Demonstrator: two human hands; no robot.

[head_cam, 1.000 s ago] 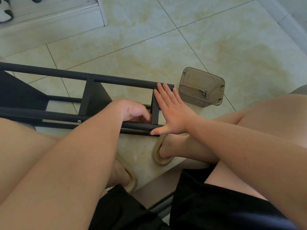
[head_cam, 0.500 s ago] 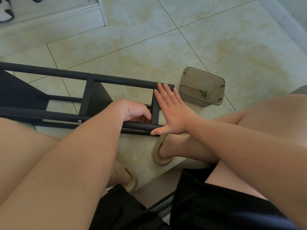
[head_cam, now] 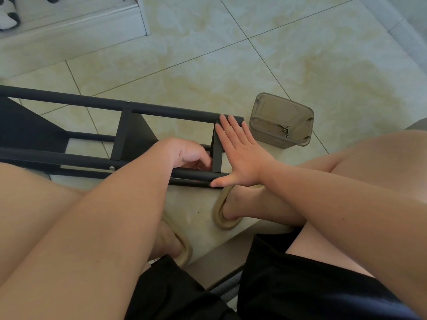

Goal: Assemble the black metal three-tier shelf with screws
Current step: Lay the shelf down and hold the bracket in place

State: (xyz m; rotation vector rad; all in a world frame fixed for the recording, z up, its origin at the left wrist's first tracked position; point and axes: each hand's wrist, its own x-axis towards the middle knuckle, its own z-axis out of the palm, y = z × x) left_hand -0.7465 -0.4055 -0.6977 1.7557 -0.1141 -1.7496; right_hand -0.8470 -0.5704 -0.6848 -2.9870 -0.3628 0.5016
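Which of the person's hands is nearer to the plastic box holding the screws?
Right. The right hand lies flat against the end of the shelf frame, beside the plastic box; the left hand is farther off, curled inside that frame.

Glossy cream marbled floor tiles (head_cam: 323, 65), thin dark grout lines. Pale raised step (head_cam: 69, 31) far left, black-and-white shoe (head_cam: 7, 17) on it. White baseboard (head_cam: 392, 19) far right.

The black shelf frame (head_cam: 69, 99) runs off the left edge. The left hand (head_cam: 187, 153) curls inside it, fingertips tucked under the palm, so whether they hold anything cannot be told. The screws (head_cam: 285, 130) in the grey tub (head_cam: 272, 137) are too small to count.
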